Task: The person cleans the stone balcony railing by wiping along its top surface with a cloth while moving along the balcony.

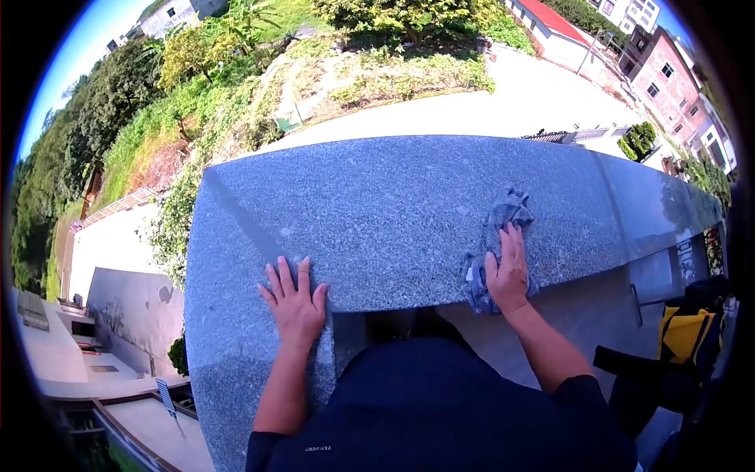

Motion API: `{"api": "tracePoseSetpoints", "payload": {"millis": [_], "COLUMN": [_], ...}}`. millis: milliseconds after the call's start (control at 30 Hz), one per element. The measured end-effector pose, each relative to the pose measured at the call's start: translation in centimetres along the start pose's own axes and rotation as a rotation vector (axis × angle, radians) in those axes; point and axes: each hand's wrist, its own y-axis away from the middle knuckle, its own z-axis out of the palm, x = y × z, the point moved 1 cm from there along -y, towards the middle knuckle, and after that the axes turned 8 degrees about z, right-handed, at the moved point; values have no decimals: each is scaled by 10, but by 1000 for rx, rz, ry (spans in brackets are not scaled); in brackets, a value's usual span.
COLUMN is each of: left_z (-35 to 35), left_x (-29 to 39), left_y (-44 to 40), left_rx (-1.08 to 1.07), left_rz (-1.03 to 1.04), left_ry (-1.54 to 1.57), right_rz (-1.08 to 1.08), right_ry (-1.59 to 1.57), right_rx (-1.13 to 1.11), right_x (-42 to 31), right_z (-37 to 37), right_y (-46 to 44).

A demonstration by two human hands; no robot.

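My left hand (296, 305) lies flat with its fingers spread on the speckled grey granite ledge (377, 204), near the inner corner. My right hand (510, 271) presses a crumpled blue-grey cloth (511, 211) against the stone at the ledge's near edge. Part of the cloth sticks out beyond my fingertips, and another part bunches up beside and under my palm. A small white patch shows on the cloth left of my thumb. How far the fingers curl into the cloth is partly hidden.
The ledge bends toward me on the left and runs on to the far right. Beyond its outer edge lies a drop to a pale road (425, 114) and greenery. A black and yellow bag (690, 334) sits at the right, near a metal bar (635, 305).
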Motion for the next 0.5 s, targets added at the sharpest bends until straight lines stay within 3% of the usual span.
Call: {"api": "tracePoseSetpoints", "payload": {"millis": [167,267,400,500], "left_z": [0,40,18,12], "left_x": [9,-14,-7,-2], "left_y": [-38,-36,-33,-33], "left_rx": [-18,43,-13,-52], "left_rz": [200,179,167,152], "left_ry": [204,256,146,147], "right_rz": [-515,-693,-674,-507], "right_ry": [-317,-428,-423,-282], "right_rx": [-343,-359,-322,-246], "right_x": [-160,-217,-200,-109], "right_z": [56,97,94,43], "right_y": [7,10,9,-4]}}
